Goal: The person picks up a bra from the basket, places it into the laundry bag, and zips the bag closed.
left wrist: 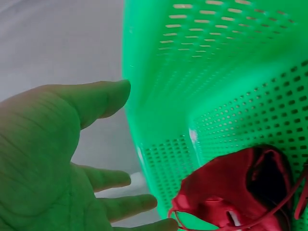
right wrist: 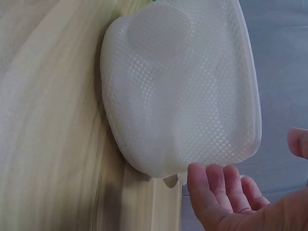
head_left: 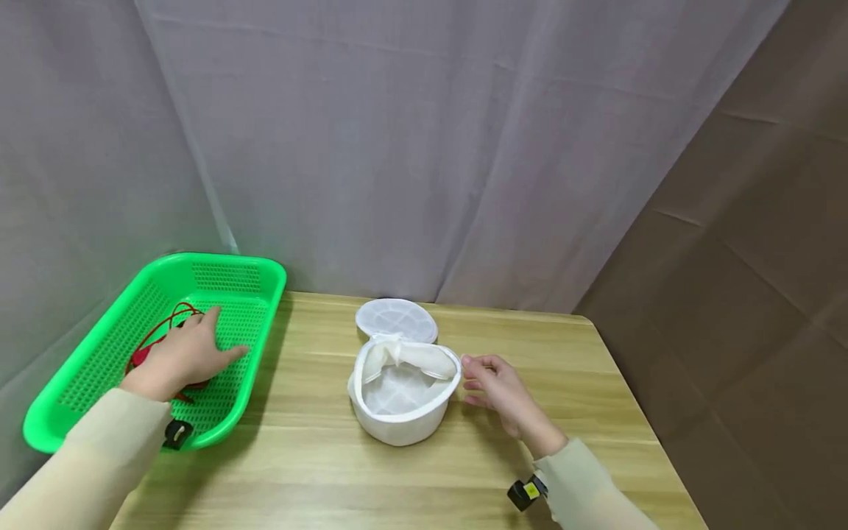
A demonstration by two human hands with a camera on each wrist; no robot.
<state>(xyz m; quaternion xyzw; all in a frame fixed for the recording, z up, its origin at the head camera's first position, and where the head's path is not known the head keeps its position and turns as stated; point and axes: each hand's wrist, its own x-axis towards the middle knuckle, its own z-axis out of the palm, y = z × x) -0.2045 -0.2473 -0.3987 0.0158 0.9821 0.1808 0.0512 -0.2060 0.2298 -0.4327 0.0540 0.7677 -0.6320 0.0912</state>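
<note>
My left hand is over the green basket, fingers spread and nothing between them. Beneath it lies a red pouch-like item with thin red cords and a dark opening; in the head view the hand hides most of it. On the table stands a round white mesh laundry bag, its lid folded back behind it. My right hand is at the bag's right side, fingertips close to the rim. In the right wrist view the thumb stands apart from the fingers.
The wooden table has its right edge near a brown cloth wall. Grey curtains hang behind the table. The basket sits at the table's left, against the curtain.
</note>
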